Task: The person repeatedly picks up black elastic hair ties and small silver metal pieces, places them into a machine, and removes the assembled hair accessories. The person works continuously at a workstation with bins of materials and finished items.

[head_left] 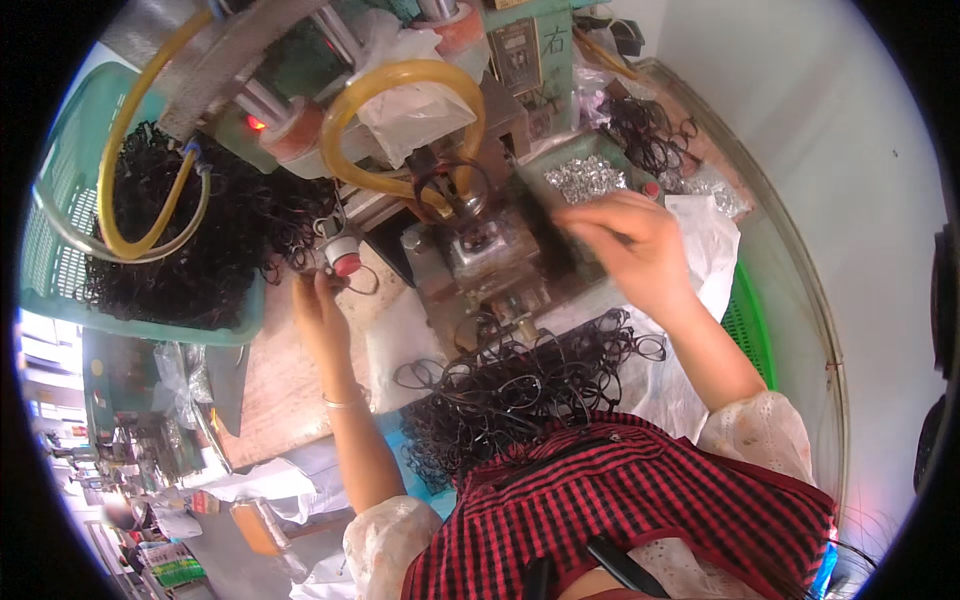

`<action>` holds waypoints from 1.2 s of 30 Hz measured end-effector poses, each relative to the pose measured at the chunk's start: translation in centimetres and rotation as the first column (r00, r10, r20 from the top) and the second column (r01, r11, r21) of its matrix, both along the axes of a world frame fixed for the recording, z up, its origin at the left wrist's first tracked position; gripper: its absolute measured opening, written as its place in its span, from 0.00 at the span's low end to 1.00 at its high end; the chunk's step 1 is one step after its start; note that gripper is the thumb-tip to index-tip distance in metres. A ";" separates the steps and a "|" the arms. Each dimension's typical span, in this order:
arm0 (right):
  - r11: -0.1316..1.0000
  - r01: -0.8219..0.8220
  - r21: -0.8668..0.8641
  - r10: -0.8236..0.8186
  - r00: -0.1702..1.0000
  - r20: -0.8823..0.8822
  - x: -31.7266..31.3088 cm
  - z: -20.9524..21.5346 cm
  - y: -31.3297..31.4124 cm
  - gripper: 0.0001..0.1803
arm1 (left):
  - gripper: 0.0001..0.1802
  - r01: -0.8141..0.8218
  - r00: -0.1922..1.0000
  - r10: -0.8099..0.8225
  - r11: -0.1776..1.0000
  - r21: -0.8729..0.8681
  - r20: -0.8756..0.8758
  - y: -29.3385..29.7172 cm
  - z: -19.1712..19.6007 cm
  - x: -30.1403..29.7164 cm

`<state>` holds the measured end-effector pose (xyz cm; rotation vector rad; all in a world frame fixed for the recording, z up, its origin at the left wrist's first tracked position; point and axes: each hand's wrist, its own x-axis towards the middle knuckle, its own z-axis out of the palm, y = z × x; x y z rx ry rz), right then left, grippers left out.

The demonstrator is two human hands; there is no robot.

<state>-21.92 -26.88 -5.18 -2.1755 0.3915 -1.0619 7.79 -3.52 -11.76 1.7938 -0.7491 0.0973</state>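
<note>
My left hand point(322, 312) is closed at the fingertips, with a thin dark loop point(365, 288) at them, just below a red push button point(346, 264). My right hand point(635, 245) is pinched and slightly blurred, beside a tray of small silver metal pieces point(585, 180). Anything between its fingertips is too small or hidden to make out. Between the hands stands the press's metal die block point(485, 250). A dark loop point(450, 185) hangs around the tool above it. A heap of black loops point(520, 390) lies in front of the press, against my checked apron.
A teal basket point(245, 325) with tangled black loops stands at the left. Yellow hoses point(335, 150) curve over the press. More black loops point(650, 135) lie at the back right. A white sheet point(715, 245) and a green basket point(750, 325) are beside my right forearm.
</note>
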 end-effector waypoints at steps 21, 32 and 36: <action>0.750 -0.326 0.576 0.127 0.925 0.359 5.4 1.9 6.8 0.27 | 0.11 0.417 0.908 -0.295 0.682 -0.601 0.296 -1.3 13.6 -9.5; 0.851 0.405 -0.333 -0.480 0.857 -0.185 1.9 -7.8 -5.9 0.09 | 0.05 0.375 0.914 -0.325 0.906 -0.199 0.243 -6.1 12.3 -14.0; 0.898 0.419 -0.136 -0.441 0.859 -0.259 1.7 -6.4 -6.5 0.09 | 0.07 0.351 0.926 -0.313 0.919 -0.177 0.212 -7.5 12.2 -14.2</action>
